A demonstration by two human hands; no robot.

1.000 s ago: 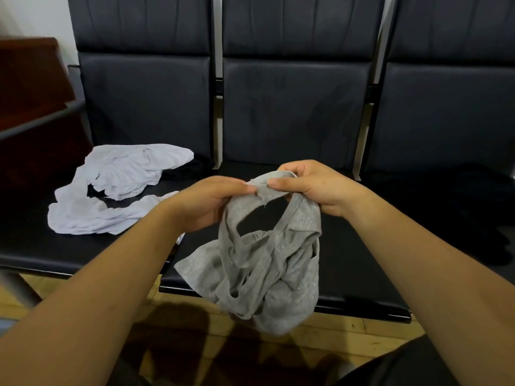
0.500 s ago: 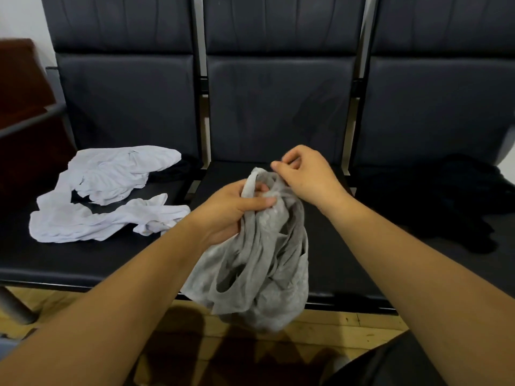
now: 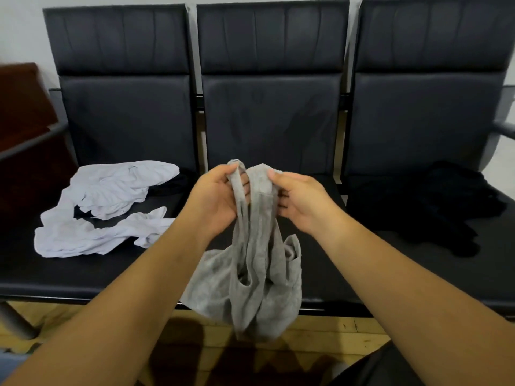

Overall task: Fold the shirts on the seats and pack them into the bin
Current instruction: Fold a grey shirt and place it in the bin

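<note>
Over the black padded bench (image 3: 83, 277), left hand (image 3: 213, 200) and right hand (image 3: 302, 200) each pinched a strap of the limp grey cotton shirt (image 3: 250, 291), likely to spread it.

At the far left you have a dark reddish-brown wooden cabinet (image 3: 22, 101) standing against the pale wall (image 3: 19, 32). A grey metal armrest (image 3: 33, 142) slants across in front of the cabinet, and a second armrest (image 3: 504, 129) shows at the far right edge. Near you the floor (image 3: 334, 327) is yellowish wooden planks with dark seams between the boards and broad shadows lying across them, and at the near left a round grey metal leg (image 3: 14, 320) comes down onto those planks at a tilt.
</note>
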